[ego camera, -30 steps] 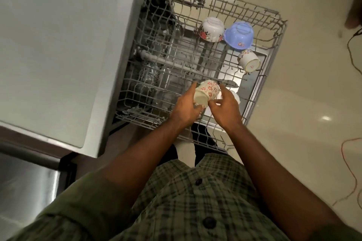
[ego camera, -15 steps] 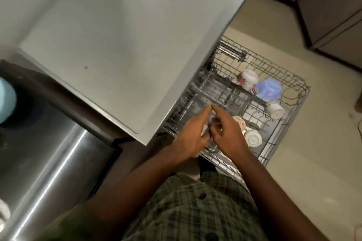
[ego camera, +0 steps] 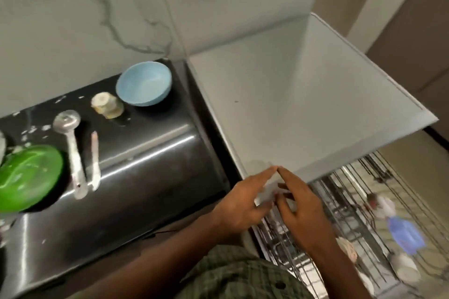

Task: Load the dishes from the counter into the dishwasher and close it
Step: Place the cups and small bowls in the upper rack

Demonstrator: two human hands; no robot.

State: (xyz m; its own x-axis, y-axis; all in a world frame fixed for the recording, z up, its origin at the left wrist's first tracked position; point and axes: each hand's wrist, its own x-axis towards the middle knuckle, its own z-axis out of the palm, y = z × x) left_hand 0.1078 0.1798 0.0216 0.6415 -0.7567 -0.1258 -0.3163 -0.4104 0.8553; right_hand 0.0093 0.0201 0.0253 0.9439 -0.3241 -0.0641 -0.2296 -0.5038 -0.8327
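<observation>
My left hand (ego camera: 243, 204) and my right hand (ego camera: 301, 209) hover together over the near corner of the white counter (ego camera: 291, 104), index fingertips touching, and neither holds anything. Below right, the pulled-out dishwasher rack (ego camera: 345, 204) is blurred; it carries a lilac-blue bowl (ego camera: 405, 233), a floral cup (ego camera: 381, 204) and two more pale cups (ego camera: 349, 250) (ego camera: 405, 267). Left of the counter, on the dark steel sink surface (ego camera: 150, 153), lie a light blue bowl (ego camera: 143, 84), a green plate (ego camera: 26, 177), a steel ladle (ego camera: 70, 143), a second utensil (ego camera: 94, 160) and a small pale cup (ego camera: 107, 105).
A marble-patterned wall (ego camera: 97, 7) backs the sink and counter. Water and foam spots dot the steel near the green plate. Beige cabinets (ego camera: 401, 19) and floor show at the right beyond the counter edge.
The floral cup both hands held has been left in the rack. Both hands rose out of the rack to the counter corner, and my view swung left to the sink.
</observation>
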